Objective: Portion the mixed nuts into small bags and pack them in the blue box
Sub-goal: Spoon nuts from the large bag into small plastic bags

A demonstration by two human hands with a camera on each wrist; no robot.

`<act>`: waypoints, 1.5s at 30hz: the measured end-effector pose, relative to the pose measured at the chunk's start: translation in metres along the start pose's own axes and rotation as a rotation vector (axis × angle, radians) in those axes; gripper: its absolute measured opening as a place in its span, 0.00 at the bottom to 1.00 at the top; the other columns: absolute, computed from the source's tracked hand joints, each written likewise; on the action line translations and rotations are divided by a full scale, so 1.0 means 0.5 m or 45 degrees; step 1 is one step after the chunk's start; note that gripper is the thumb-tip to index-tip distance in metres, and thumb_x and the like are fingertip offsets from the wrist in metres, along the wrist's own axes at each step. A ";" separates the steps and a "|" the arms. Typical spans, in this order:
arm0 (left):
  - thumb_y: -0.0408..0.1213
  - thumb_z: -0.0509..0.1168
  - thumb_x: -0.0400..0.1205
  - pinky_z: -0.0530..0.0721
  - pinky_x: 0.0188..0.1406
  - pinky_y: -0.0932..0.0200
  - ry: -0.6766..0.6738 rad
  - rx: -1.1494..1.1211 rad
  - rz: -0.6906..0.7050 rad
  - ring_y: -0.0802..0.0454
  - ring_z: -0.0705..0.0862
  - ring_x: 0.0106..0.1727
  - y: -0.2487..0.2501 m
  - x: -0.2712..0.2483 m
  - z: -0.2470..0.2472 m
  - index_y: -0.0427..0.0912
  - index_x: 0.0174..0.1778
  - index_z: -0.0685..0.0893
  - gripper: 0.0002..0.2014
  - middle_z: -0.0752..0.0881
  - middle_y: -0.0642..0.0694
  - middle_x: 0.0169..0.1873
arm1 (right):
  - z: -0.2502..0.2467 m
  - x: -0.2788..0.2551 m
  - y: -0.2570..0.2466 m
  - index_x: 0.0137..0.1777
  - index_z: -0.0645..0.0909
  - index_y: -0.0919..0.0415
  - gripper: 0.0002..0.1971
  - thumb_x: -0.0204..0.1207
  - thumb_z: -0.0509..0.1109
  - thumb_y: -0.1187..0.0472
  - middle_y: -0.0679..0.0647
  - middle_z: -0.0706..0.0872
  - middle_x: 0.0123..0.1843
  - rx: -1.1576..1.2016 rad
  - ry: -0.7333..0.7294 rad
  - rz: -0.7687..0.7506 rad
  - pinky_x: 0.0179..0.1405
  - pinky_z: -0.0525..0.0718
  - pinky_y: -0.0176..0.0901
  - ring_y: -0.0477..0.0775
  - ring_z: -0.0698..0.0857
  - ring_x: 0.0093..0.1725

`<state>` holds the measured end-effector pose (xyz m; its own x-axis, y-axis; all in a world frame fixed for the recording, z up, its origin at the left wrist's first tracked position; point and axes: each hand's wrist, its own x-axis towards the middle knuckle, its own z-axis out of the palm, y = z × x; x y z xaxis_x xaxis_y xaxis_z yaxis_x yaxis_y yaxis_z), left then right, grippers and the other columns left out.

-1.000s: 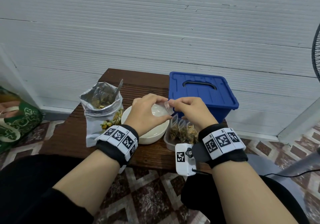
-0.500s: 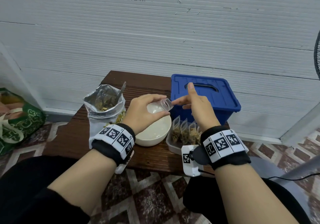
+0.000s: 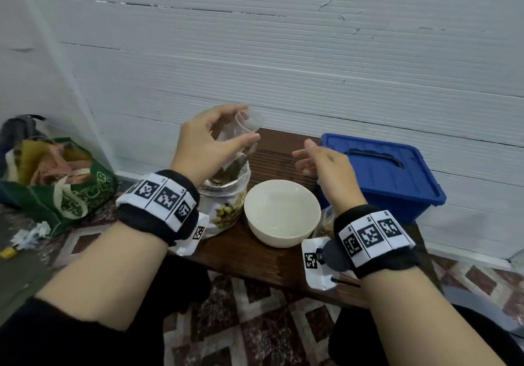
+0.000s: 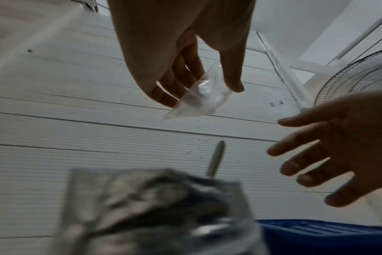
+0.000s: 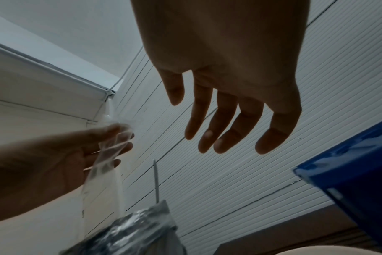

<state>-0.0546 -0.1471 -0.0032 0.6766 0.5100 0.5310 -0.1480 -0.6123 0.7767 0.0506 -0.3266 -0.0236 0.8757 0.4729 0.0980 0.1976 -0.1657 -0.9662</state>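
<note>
My left hand (image 3: 224,136) holds a small empty clear bag (image 3: 246,127) (image 4: 199,96) (image 5: 107,155) between thumb and fingers, above the open foil bag of mixed nuts (image 3: 226,195) (image 4: 155,207). A spoon handle (image 4: 216,158) sticks up out of the foil bag. My right hand (image 3: 309,158) (image 5: 225,124) hovers open and empty to the right of the small bag, in front of the blue box (image 3: 388,175), whose lid is shut. Filled small bags (image 3: 326,224) lie mostly hidden behind my right wrist.
An empty white bowl (image 3: 282,212) stands on the small brown table (image 3: 255,258) between the foil bag and the blue box. A green cloth bag (image 3: 56,184) lies on the tiled floor at left. The white wall is close behind.
My left hand lifted the small clear bag up and left, over the foil nut bag. My right hand let go of the bag and drew back, open. The view shifted left.
</note>
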 end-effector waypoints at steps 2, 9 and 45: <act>0.44 0.80 0.69 0.81 0.57 0.70 0.053 0.025 -0.014 0.66 0.85 0.54 -0.023 0.013 -0.030 0.53 0.60 0.86 0.23 0.88 0.58 0.52 | 0.029 0.008 0.000 0.48 0.86 0.52 0.12 0.81 0.65 0.47 0.50 0.88 0.47 -0.065 -0.056 -0.027 0.53 0.80 0.41 0.44 0.85 0.47; 0.48 0.78 0.71 0.79 0.59 0.68 0.090 0.120 -0.234 0.62 0.83 0.57 -0.118 0.024 -0.074 0.54 0.62 0.85 0.23 0.87 0.55 0.55 | 0.106 0.038 -0.008 0.65 0.82 0.53 0.20 0.77 0.71 0.45 0.45 0.85 0.47 -0.240 -0.116 -0.087 0.56 0.82 0.41 0.43 0.83 0.51; 0.46 0.78 0.71 0.79 0.45 0.75 -0.110 0.103 -0.194 0.72 0.82 0.46 -0.162 -0.016 -0.048 0.52 0.62 0.85 0.22 0.85 0.62 0.45 | 0.158 0.043 0.036 0.41 0.86 0.52 0.13 0.84 0.62 0.59 0.46 0.85 0.32 -0.195 0.338 -0.177 0.40 0.77 0.37 0.41 0.80 0.33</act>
<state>-0.0652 -0.0868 -0.0624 0.7469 0.5490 0.3753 0.0171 -0.5800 0.8145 0.0382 -0.2512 -0.0577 0.9160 0.2615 0.3042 0.3693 -0.2535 -0.8941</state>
